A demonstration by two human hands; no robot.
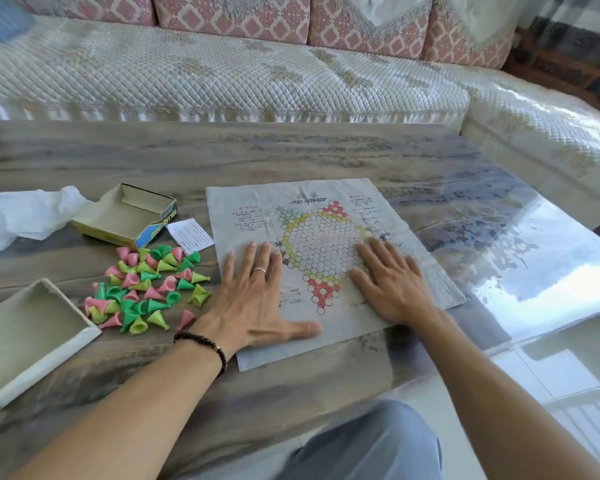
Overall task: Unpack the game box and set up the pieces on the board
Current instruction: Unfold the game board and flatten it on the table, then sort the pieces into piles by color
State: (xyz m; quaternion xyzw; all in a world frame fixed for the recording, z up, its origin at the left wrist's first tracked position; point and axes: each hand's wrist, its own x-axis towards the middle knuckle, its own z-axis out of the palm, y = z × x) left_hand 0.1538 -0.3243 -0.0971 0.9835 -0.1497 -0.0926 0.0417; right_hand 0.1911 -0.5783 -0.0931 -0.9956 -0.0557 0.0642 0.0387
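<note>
Hands [253,296] [392,289] flat on creased (paper) board [326,216]

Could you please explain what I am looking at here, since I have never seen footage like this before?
There is no machine: a person wears a camera on the head, so this single picture looks down at their own arms. The left hand and right hand lie flat on a paper game board, pressing it onto the table; neither holds anything. Left of the board lies a pile of pink, green and yellow pieces, two open box halves, a small leaflet and a crumpled plastic bag. A sofa stands behind.
</note>
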